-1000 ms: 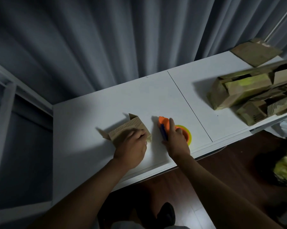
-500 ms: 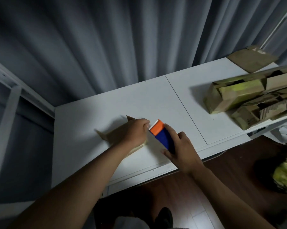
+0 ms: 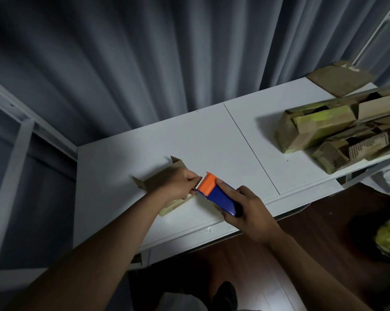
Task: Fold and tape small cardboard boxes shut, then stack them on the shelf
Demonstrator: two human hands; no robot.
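The right hand (image 3: 245, 207) grips the blue handle of the tape gun (image 3: 216, 194), its forefinger lying along the top behind the orange head. The toothed edge points at the left hand (image 3: 180, 186), whose curled fingers press down on the box (image 3: 153, 187) and seem to pinch something at the blade; whether that is the tape end cannot be told. The box lies on the white table (image 3: 212, 140) near its front edge, two flaps sticking up at the far side. To tape well, the left hand should pin the flaps flat and closed, and the gun should start low on the near side, then run straight along the seam. More boxes (image 3: 319, 129) lie piled well apart to the right.
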